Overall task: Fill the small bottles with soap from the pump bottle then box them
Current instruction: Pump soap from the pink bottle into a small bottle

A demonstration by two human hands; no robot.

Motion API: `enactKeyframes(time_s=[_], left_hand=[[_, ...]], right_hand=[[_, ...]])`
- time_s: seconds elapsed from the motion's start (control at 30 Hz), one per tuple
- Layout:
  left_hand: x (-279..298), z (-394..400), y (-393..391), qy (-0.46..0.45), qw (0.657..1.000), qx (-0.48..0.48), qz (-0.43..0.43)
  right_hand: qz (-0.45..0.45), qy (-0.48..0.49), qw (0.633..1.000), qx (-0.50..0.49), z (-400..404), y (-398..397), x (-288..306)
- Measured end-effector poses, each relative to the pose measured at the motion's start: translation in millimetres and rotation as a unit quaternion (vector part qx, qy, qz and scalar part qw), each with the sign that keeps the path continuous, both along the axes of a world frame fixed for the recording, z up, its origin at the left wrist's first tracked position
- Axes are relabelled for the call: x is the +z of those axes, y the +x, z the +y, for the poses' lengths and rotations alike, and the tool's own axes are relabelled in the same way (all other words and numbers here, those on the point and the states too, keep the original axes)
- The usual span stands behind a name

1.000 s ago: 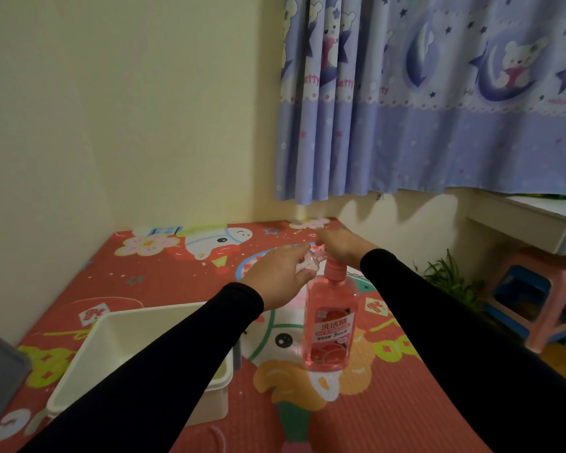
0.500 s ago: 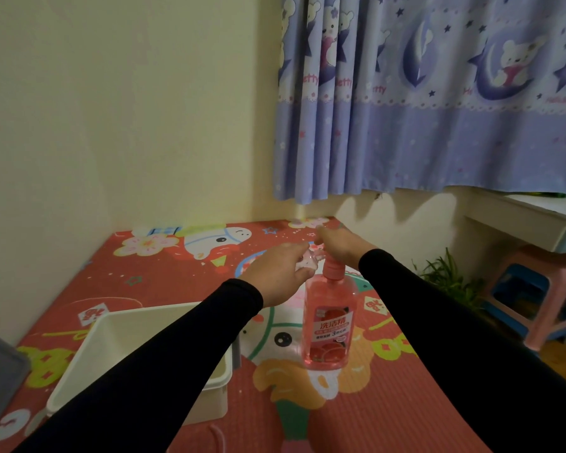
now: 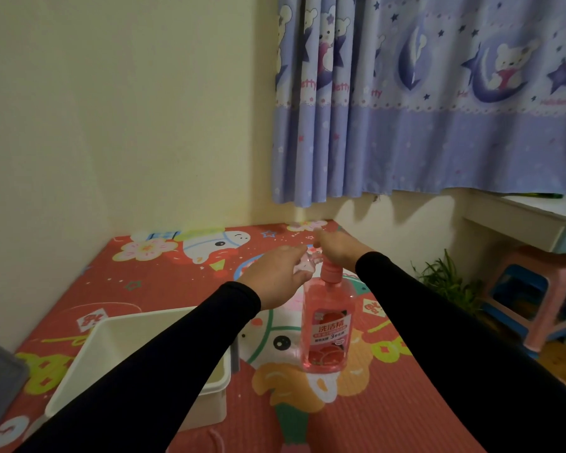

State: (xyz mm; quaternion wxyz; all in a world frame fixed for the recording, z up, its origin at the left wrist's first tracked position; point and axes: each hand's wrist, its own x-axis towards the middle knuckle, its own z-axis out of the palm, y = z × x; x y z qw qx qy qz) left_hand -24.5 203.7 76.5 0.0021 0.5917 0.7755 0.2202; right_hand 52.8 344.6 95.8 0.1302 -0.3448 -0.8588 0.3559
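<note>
Both hands (image 3: 276, 277) at pump bottle (image 3: 328, 325), seemingly.

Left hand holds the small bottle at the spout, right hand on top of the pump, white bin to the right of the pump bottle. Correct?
Not quite: in the head view the white bin sits to the left of the pump bottle, not the right. The rest holds: left hand holds the small bottle at the spout, right hand on top of the pump.

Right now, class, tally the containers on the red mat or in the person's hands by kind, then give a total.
Pump bottle: 1, standing on the mat, right hand on its pump.
Small bottle: 1, held in the left hand by the spout.
White box: 1, open, on the mat.
Total: 3
</note>
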Motion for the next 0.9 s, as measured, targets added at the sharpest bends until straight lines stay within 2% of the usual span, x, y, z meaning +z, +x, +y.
enactKeyframes(time_s=[0.3, 0.53, 0.7, 0.8, 0.9], left_hand=[[8.0, -1.5, 2.0, 0.029, 1.0, -0.01, 0.0], [3.7, -1.9, 2.6, 0.001, 1.0, -0.001, -0.001], [15.4, -3.1, 3.6, 0.017, 1.0, -0.004, -0.008], [10.5, -2.5, 2.9, 0.019, 1.0, -0.002, -0.006], [-0.1, -2.3, 2.4, 0.015, 1.0, -0.001, -0.004]], right_hand=[[0.03, -0.004, 0.999, -0.01, 0.4, -0.3, 6.5], [-0.021, 0.018, 1.0, 0.002, -1.7, 3.9, -0.3], [0.004, 0.025, 1.0, 0.004, -1.7, 1.8, 16.1], [0.028, -0.007, 1.0, 0.003, -0.7, -2.4, 8.9], [0.0, 0.007, 1.0, -0.01, -1.7, -2.1, 0.2]])
